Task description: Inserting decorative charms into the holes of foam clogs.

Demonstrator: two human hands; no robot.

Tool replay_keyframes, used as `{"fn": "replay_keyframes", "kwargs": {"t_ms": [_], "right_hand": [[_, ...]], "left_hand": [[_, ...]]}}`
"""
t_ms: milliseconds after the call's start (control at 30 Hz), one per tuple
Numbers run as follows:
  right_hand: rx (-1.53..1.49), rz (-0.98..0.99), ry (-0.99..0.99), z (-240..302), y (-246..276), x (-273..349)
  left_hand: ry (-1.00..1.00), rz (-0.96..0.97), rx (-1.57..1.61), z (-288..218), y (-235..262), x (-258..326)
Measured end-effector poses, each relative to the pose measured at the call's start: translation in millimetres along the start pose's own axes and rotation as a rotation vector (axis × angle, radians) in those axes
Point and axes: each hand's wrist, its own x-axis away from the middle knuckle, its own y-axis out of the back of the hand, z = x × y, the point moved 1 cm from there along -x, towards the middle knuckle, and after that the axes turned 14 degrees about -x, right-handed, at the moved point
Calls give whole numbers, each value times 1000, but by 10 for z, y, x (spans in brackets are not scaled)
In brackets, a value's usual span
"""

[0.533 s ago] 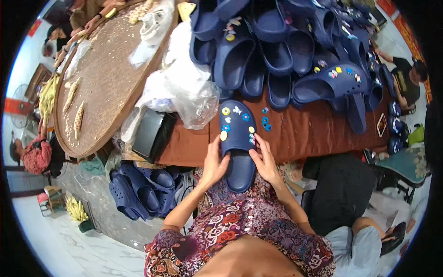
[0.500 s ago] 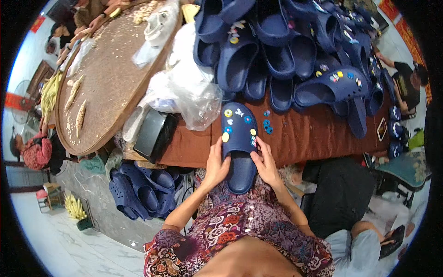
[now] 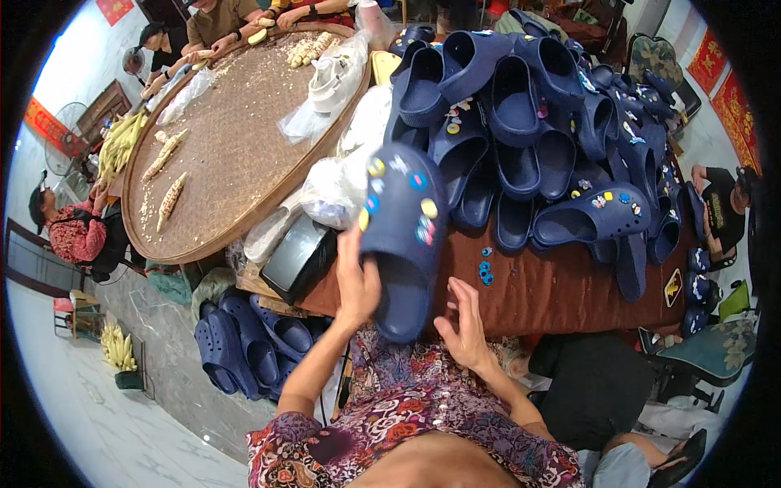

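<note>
My left hand (image 3: 355, 281) grips the left side of a navy blue clog (image 3: 399, 276), raised in front of me with its toe away. Small charms in yellow, white, blue and pink dot its upper. To the right of the clog's heel, my right hand (image 3: 465, 329) is apart from it, fingers spread and holding nothing. A few loose blue charms (image 3: 486, 268) lie on the brown cloth (image 3: 553, 285) beyond that hand. Farther back rises a heap of navy clogs (image 3: 514, 98), some with charms on them.
At the far left sits a round woven tray (image 3: 228, 130) with corn cobs and kernels. A black box (image 3: 301, 256) and a white plastic bag (image 3: 335, 191) stand beside it. More clogs (image 3: 256, 346) lie low on the left. Several people are around the table.
The clog has risen from the table's near edge and moved slightly left in my left hand. My right hand has let go of it. The view has shifted.
</note>
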Motion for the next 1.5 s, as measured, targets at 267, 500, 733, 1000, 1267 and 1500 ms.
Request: {"fn": "replay_keyframes", "kwargs": {"t_ms": [267, 500, 733, 1000, 1267, 1500], "right_hand": [[88, -50, -51, -217, 60, -234], [104, -140, -159, -465, 245, -36], [95, -242, -158, -627, 385, 66], [-38, -470, -137, -697, 522, 97], [270, -1069, 89, -970, 2011, 263], [262, -1109, 168, -748, 2609, -146]], "left_hand": [[141, -160, -260, 647, -393, -1737], [149, -80, -466, 1671, -1025, -2001], [86, 101, -369, 2139, -1065, -2158], [69, 82, -160, 2543, -686, -2110], [-272, -176, -114, 318, -620, -1295], [-552, 355, 262, -935, -1356, -434]]}}
